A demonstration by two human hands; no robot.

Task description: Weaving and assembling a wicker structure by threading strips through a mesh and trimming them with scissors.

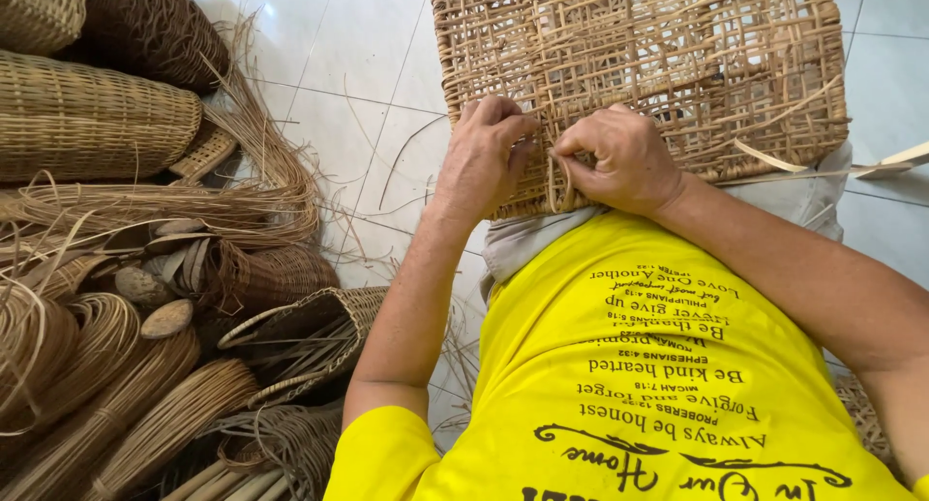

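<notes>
- Both of my hands pinch at the near edge of a woven rattan panel (639,65) that lies across my lap.
- My left hand (489,157) has its grip closed, fingers curled down and pressing on the weave near the panel's near-left corner.
- My right hand (624,157) sits just beside it, its grip clamped on a thin rattan strip (554,182) that stands up between the two hands.
- A loose flat strip (774,162) trails off the panel's near-right edge.
- I wear a yellow shirt (629,385) with dark lettering, seen from above.
- On the white tiled floor (348,65) to the left lie a finished woven basket (92,119), coils of rattan (97,365) and a bundle of loose fibres (242,186).
- A small open-topped basket (310,332) rests near my left elbow.
</notes>
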